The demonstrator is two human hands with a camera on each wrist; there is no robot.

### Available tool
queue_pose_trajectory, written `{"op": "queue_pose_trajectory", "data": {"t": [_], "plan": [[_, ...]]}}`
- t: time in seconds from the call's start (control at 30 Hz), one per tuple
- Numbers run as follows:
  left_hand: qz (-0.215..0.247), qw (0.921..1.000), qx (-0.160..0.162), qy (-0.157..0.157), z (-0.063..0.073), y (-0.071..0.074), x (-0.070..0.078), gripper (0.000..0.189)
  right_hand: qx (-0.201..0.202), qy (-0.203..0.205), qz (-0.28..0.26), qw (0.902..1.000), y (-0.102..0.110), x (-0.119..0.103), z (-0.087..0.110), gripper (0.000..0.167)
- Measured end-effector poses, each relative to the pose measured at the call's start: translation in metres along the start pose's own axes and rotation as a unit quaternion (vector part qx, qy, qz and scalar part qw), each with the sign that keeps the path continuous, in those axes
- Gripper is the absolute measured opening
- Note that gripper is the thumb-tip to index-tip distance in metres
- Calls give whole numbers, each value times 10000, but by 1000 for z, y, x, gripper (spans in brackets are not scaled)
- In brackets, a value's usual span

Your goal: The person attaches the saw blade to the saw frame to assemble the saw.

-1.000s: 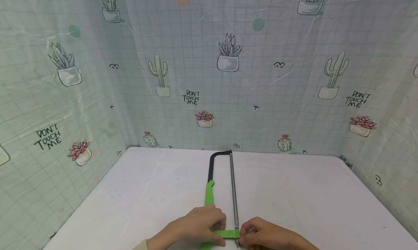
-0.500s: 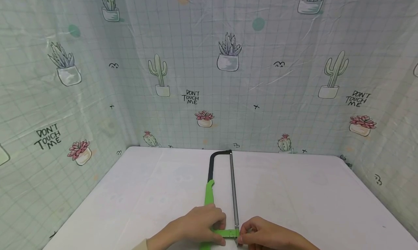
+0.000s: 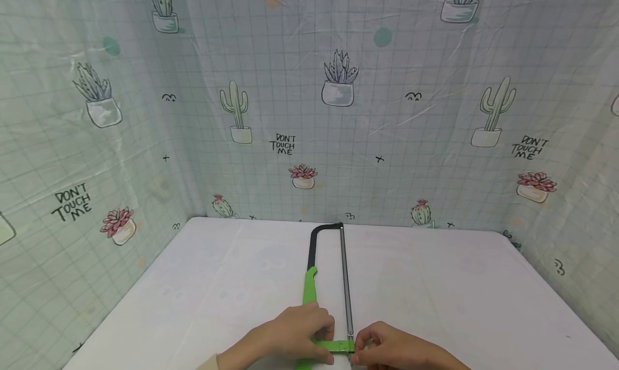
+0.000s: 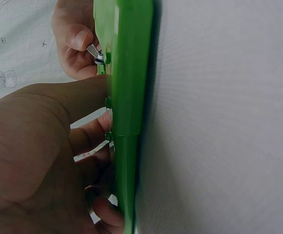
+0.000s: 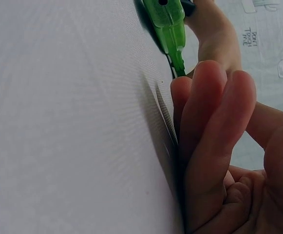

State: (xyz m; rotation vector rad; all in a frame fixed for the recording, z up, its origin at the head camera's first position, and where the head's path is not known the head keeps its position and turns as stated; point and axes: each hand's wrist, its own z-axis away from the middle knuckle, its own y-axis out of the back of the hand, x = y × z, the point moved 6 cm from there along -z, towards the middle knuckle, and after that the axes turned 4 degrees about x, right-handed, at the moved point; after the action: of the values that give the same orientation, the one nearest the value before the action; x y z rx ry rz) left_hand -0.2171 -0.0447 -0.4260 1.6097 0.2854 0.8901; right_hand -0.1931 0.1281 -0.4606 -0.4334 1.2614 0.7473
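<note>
A hacksaw (image 3: 310,288) with a green grip part and a black front bow lies on the white table, its grey blade (image 3: 345,284) to the right. Across the green near end of the frame, my left hand (image 3: 297,329) holds the saw, thumb and fingers curled about it. At the blade's near end my right hand (image 3: 394,346) pinches a small metal wing nut (image 4: 93,50), best seen in the left wrist view. In the right wrist view my fingers (image 5: 212,105) hide the nut, and the green handle end (image 5: 165,19) shows beyond them.
The white table (image 3: 435,284) extends to both sides of the saw. A cactus-print curtain (image 3: 300,117) hangs behind its far edge and along the left and right sides. The saw's black bow reaches close to that far edge.
My right thumb and fingertips shift slightly at the wing nut between frames. The left hand and the hacksaw stay in place.
</note>
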Motion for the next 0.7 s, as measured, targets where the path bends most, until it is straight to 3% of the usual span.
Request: {"op": "queue_pose_trajectory", "data": {"t": [0.7], "plan": [[-164, 9997, 112, -104, 0, -1, 1, 29, 85, -87, 61, 9999, 1, 4, -1, 18]]}}
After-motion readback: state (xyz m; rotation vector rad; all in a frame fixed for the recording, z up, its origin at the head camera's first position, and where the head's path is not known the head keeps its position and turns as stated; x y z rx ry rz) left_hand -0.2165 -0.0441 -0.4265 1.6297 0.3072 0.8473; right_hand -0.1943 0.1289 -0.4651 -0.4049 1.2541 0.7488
